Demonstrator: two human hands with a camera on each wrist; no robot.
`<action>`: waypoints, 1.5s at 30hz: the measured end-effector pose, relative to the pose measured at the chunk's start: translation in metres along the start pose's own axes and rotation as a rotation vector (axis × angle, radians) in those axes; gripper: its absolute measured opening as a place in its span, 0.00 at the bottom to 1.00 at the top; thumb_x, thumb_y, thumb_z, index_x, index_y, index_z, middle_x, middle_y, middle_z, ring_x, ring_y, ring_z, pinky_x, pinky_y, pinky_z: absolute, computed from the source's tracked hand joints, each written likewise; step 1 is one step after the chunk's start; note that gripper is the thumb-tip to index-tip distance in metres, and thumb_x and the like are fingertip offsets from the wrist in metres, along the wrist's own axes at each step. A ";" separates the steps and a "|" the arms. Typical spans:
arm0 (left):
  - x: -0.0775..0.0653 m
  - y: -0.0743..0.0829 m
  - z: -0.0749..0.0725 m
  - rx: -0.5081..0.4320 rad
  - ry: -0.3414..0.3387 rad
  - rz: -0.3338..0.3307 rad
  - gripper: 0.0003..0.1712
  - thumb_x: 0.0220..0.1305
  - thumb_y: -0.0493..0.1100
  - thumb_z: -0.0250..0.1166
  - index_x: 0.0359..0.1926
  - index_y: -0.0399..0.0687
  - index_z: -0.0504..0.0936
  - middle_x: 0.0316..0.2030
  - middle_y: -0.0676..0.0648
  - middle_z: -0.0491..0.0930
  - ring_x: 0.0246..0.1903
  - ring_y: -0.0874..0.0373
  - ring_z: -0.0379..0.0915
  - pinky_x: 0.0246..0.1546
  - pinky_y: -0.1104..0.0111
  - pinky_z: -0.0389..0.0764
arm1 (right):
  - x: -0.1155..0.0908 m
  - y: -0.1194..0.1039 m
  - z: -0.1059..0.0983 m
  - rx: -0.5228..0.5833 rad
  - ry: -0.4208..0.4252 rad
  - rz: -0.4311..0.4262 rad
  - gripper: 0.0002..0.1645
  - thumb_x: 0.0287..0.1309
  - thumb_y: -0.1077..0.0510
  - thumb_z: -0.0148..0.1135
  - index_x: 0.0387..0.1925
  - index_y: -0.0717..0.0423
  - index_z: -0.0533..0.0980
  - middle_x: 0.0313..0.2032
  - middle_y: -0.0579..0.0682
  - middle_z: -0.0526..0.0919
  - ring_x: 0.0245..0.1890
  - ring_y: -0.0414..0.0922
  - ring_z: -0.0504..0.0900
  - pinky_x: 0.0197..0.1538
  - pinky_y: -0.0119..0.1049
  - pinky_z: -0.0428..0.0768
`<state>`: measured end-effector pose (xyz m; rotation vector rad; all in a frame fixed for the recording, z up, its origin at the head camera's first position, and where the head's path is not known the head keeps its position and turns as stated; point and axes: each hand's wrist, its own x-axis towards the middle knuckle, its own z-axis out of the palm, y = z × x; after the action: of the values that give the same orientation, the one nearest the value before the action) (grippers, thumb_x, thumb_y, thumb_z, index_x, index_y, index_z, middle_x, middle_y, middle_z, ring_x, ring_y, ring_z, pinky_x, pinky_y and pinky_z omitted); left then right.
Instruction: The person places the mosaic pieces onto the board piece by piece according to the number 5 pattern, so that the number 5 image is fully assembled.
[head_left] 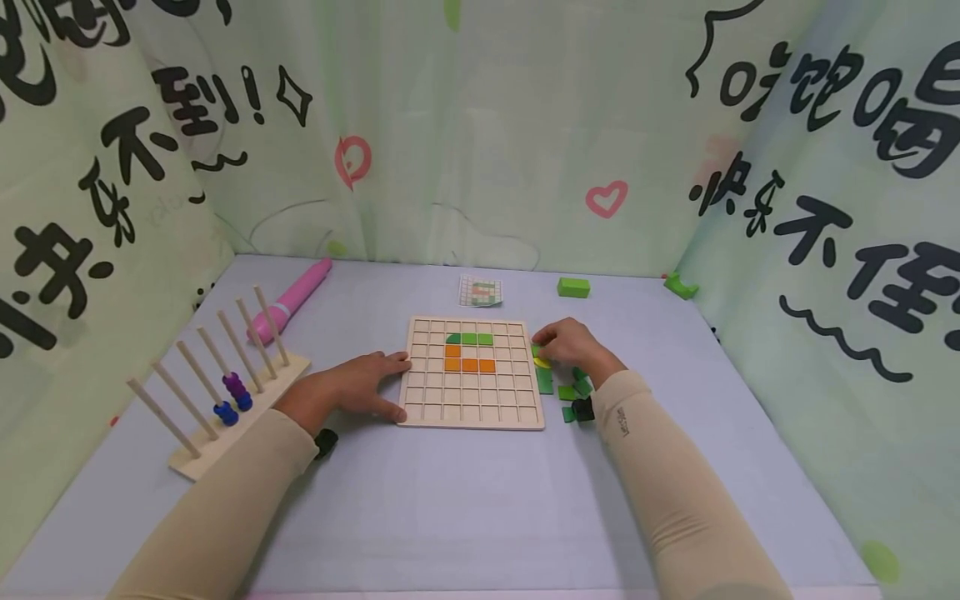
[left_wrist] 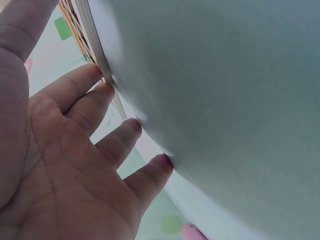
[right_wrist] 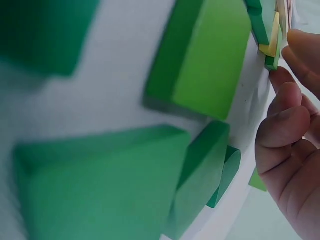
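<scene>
Centrally, the gridded wooden board (head_left: 471,407) lies flat on the bench (head_left: 450,517), green tiles (head_left: 470,339) and orange tiles (head_left: 469,366) in its cells. The left hand (head_left: 358,382), fingers spread apart, touches its left edge. The right hand (head_left: 573,344), fingers bent, reaches green blocks (head_left: 544,385) beside the right edge; whether it pinches one cannot be told.

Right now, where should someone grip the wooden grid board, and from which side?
Probably the near edge of the wooden grid board, from the person's side: it lies flat with a thin rim, and green blocks crowd its right edge.
</scene>
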<state>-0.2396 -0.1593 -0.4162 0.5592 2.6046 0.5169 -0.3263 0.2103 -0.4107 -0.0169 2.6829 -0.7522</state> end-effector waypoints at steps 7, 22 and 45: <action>-0.001 0.001 0.001 0.003 -0.002 0.009 0.56 0.58 0.61 0.77 0.80 0.48 0.62 0.82 0.46 0.53 0.81 0.37 0.46 0.78 0.44 0.55 | 0.000 0.000 0.001 -0.103 -0.008 -0.028 0.20 0.68 0.59 0.65 0.59 0.58 0.82 0.61 0.58 0.82 0.61 0.55 0.78 0.68 0.53 0.76; 0.000 -0.002 0.001 0.008 0.007 0.014 0.56 0.58 0.61 0.77 0.80 0.48 0.62 0.82 0.47 0.53 0.81 0.38 0.46 0.78 0.44 0.55 | -0.003 -0.005 0.003 -0.155 0.025 -0.008 0.11 0.66 0.61 0.65 0.49 0.59 0.78 0.47 0.56 0.81 0.46 0.51 0.77 0.49 0.43 0.79; 0.001 -0.001 0.001 0.016 0.006 0.019 0.56 0.58 0.61 0.77 0.80 0.47 0.62 0.82 0.46 0.53 0.81 0.38 0.47 0.78 0.45 0.56 | -0.003 -0.010 -0.008 0.041 0.006 -0.045 0.12 0.70 0.61 0.59 0.52 0.59 0.79 0.51 0.56 0.80 0.48 0.51 0.75 0.49 0.42 0.76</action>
<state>-0.2400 -0.1597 -0.4175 0.5889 2.6140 0.5051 -0.3272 0.2059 -0.3988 -0.0656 2.6802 -0.8226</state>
